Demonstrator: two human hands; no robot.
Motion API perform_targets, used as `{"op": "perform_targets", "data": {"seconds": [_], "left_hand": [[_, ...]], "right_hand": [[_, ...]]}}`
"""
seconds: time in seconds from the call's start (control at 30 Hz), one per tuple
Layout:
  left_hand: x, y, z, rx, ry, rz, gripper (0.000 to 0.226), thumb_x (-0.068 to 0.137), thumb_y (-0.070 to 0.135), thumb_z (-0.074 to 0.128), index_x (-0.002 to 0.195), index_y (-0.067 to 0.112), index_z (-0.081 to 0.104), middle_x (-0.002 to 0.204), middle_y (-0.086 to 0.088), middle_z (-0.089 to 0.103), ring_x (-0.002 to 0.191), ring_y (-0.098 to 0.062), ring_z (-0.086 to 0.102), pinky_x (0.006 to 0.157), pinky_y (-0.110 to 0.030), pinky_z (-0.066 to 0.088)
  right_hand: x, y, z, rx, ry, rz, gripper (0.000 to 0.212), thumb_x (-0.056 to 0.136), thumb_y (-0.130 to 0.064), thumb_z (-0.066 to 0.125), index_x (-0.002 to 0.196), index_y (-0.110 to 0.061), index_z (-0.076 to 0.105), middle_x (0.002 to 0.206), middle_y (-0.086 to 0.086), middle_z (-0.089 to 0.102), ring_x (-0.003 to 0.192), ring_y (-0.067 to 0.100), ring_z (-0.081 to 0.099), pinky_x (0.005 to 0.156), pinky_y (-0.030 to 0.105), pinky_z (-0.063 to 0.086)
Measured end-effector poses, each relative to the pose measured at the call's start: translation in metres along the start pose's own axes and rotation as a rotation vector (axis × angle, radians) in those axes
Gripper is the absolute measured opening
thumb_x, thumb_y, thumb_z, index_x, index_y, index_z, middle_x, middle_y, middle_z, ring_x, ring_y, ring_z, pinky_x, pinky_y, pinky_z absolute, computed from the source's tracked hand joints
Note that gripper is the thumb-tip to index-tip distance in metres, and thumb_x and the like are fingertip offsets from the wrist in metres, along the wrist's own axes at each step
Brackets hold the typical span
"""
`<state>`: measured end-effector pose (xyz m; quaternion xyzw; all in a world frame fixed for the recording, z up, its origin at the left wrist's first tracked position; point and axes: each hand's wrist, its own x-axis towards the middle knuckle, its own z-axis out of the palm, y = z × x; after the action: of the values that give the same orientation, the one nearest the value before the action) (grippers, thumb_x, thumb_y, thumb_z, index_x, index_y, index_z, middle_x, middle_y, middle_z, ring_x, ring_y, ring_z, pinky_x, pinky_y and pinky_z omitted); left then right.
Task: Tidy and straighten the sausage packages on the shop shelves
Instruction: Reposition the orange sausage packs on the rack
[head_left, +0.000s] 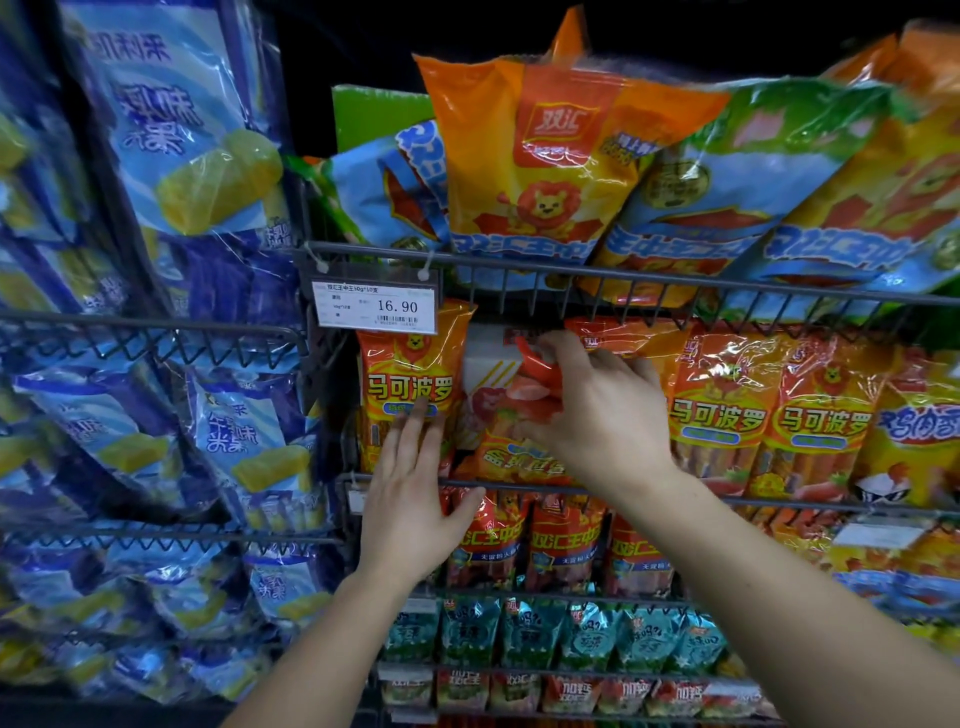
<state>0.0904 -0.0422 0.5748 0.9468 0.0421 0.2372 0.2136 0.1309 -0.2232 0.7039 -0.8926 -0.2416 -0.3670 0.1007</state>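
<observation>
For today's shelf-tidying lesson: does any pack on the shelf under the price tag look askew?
Yes. The pack that the right hand grips leans sideways in the gap, while the orange packs to its right stand upright.

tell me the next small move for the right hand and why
Probably lift the tilted pack and stand it upright in the gap. The right hand already grips its top. The pack leans crooked between the left pack and the upright row on the right. The left hand lies flat on the left pack, seemingly steadying it.
</observation>
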Motion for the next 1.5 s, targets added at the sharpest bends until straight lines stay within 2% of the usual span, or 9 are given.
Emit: {"op": "perform_targets", "data": {"seconds": [0.23, 0.33, 0.5, 0.63, 0.87, 1.03, 1.2, 1.33, 1.5], "left_hand": [[0.0, 0.015, -0.004, -0.304, 0.098, -0.095, 0.084, 0.082, 0.064, 0.062, 0.15, 0.024, 0.033, 0.161, 0.014, 0.012, 0.15, -0.012, 0.008, 0.117, -0.045, 0.03], [0.001, 0.022, -0.01, -0.501, 0.147, -0.153, 0.09, 0.08, 0.059, 0.067, 0.152, 0.036, 0.019, 0.159, 0.015, 0.019, 0.147, -0.011, 0.02, 0.115, -0.044, 0.034], [0.005, 0.033, -0.023, -0.715, 0.192, -0.304, 0.094, 0.071, 0.066, 0.066, 0.149, 0.032, 0.027, 0.15, 0.015, 0.034, 0.135, -0.006, 0.036, 0.103, -0.015, 0.036], [0.006, 0.042, -0.028, -0.995, 0.092, -0.466, 0.064, 0.069, 0.055, 0.072, 0.124, 0.032, 0.048, 0.118, 0.011, 0.064, 0.105, -0.009, 0.065, 0.088, -0.038, 0.055], [0.013, 0.047, -0.031, -1.614, 0.009, -0.671, 0.054, 0.073, 0.018, 0.075, 0.123, 0.008, 0.055, 0.117, -0.015, 0.069, 0.103, -0.03, 0.07, 0.081, -0.042, 0.058], [0.024, 0.044, -0.039, -1.736, -0.007, -0.652, 0.049, 0.08, 0.018, 0.071, 0.127, 0.018, 0.054, 0.119, -0.009, 0.07, 0.108, -0.03, 0.068, 0.081, -0.052, 0.058], [0.035, 0.037, -0.052, -1.73, 0.039, -0.633, 0.044, 0.081, 0.017, 0.068, 0.124, 0.016, 0.058, 0.121, -0.012, 0.069, 0.107, -0.03, 0.068, 0.076, -0.048, 0.059], [0.03, 0.035, -0.055, -1.729, 0.055, -0.602, 0.051, 0.081, 0.016, 0.068, 0.13, 0.011, 0.054, 0.128, -0.016, 0.064, 0.114, -0.033, 0.064, 0.079, -0.047, 0.059], [0.018, 0.036, -0.059, -1.712, 0.079, -0.478, 0.052, 0.075, 0.021, 0.079, 0.122, 0.014, 0.058, 0.129, -0.018, 0.062, 0.117, -0.037, 0.061, 0.085, -0.051, 0.056]], "right_hand": [[-0.016, 0.022, -0.017, 0.326, 0.041, 0.313, 0.062, 0.062, -0.06, 0.079, 0.113, -0.032, 0.06, 0.094, -0.007, 0.071, 0.09, 0.025, 0.066, 0.083, 0.04, 0.046], [-0.026, 0.027, -0.02, 0.707, 0.08, 0.537, 0.053, 0.063, -0.059, 0.079, 0.106, -0.037, 0.057, 0.093, -0.015, 0.07, 0.08, 0.014, 0.07, 0.07, 0.047, 0.058], [-0.042, 0.026, -0.018, 1.089, 0.178, 0.788, 0.038, 0.071, -0.032, 0.088, 0.1, -0.033, 0.062, 0.094, -0.01, 0.072, 0.084, 0.017, 0.072, 0.067, 0.044, 0.06], [-0.052, 0.024, 0.002, 1.3, 0.217, 1.014, 0.038, 0.075, -0.028, 0.084, 0.108, -0.025, 0.064, 0.098, -0.007, 0.073, 0.095, 0.017, 0.069, 0.073, 0.026, 0.054], [-0.071, 0.017, 0.05, 1.575, 0.234, 1.356, 0.064, 0.06, -0.038, 0.092, 0.114, -0.02, 0.063, 0.107, 0.006, 0.075, 0.101, 0.033, 0.07, 0.096, 0.06, 0.049], [-0.078, 0.015, 0.06, 1.739, 0.117, 1.347, 0.073, 0.061, -0.033, 0.093, 0.123, -0.012, 0.06, 0.108, 0.009, 0.074, 0.1, 0.032, 0.071, 0.095, 0.059, 0.05], [-0.077, 0.024, 0.054, 1.647, -0.095, 1.113, 0.037, 0.07, -0.033, 0.081, 0.091, -0.01, 0.061, 0.07, 0.008, 0.062, 0.066, 0.02, 0.056, 0.072, 0.037, 0.042], [-0.075, 0.035, 0.055, 1.525, -0.095, 1.033, 0.053, 0.077, -0.021, 0.082, 0.121, -0.015, 0.054, 0.088, 0.018, 0.071, 0.08, 0.025, 0.066, 0.072, 0.039, 0.046], [-0.072, 0.045, 0.047, 1.348, -0.131, 0.842, 0.04, 0.084, -0.002, 0.074, 0.117, -0.014, 0.057, 0.08, 0.004, 0.067, 0.066, 0.004, 0.068, 0.057, 0.017, 0.051]]}}
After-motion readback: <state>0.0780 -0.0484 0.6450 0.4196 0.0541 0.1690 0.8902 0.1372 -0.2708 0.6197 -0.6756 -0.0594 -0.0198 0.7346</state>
